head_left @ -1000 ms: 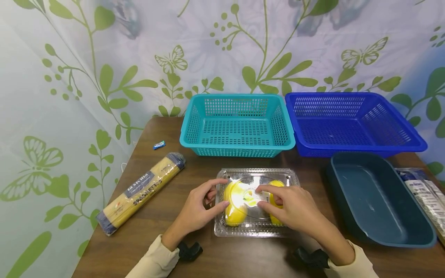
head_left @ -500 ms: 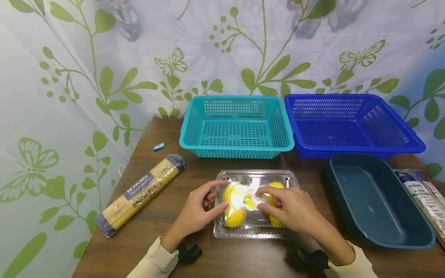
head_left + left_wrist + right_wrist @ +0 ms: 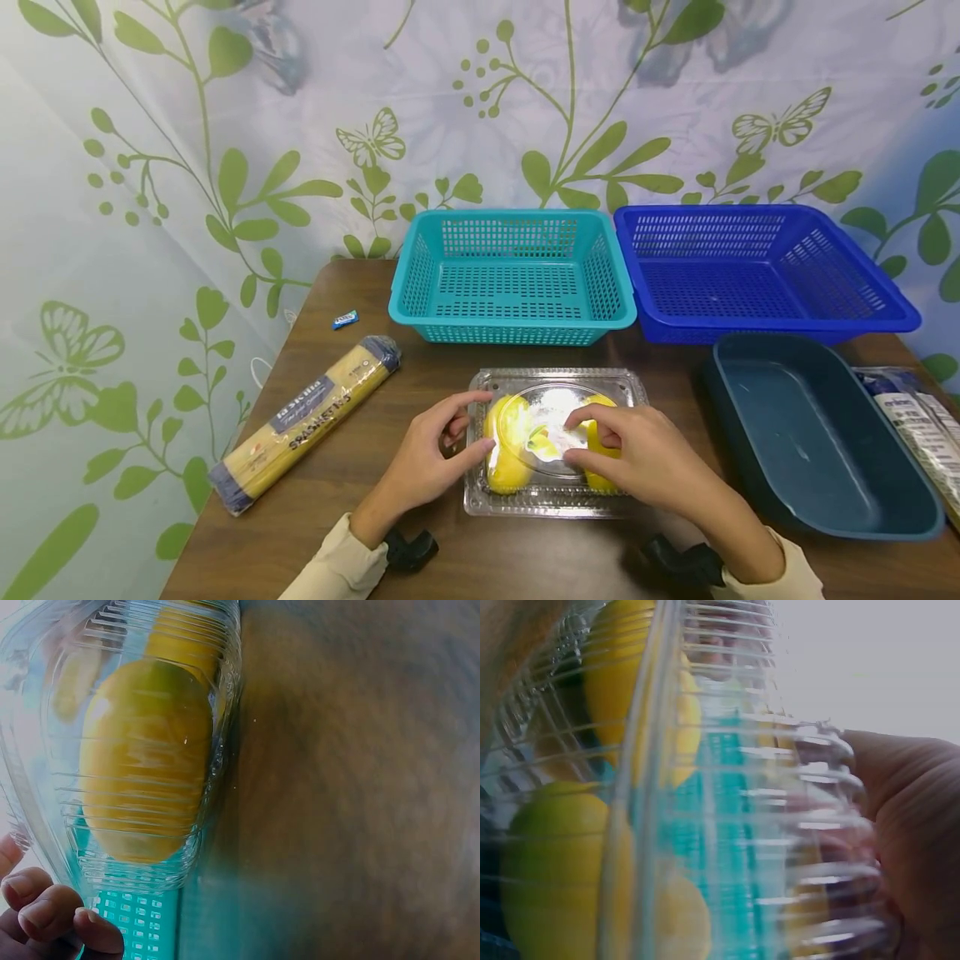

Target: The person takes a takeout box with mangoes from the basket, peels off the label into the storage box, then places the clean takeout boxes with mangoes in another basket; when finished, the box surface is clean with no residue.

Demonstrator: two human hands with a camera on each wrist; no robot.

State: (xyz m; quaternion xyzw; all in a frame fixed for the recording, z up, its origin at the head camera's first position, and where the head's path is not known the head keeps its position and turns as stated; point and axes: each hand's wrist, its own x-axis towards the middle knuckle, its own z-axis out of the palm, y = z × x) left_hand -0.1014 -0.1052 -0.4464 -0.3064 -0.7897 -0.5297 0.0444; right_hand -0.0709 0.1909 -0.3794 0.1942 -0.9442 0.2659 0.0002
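Observation:
A clear plastic clamshell box (image 3: 555, 504) lies on the table with its lid down. Through its walls show several yellow oval fruits (image 3: 146, 765) tinged green, their kind uncertain; one fruit (image 3: 510, 475) lies at the box's left side. Glare covers part of the lid. My left hand (image 3: 431, 450) is at the box's left edge, thumb and index finger spread apart along it. Across the right part of the lid reaches my right hand (image 3: 645, 450), thumb and index finger extended, its other fingers bent. The right wrist view is blurred by motion.
A teal basket (image 3: 510, 335) and a blue basket (image 3: 780, 323) stand at the back. To the right are a dark plastic tub (image 3: 802, 442) and a silvery packet (image 3: 918, 425). A spaghetti pack (image 3: 303, 425) and a small blue wrapper (image 3: 345, 319) lie on the left.
My right hand has shifted slightly right and down over the lid. The left hand has hardly moved, and the box stays in place.

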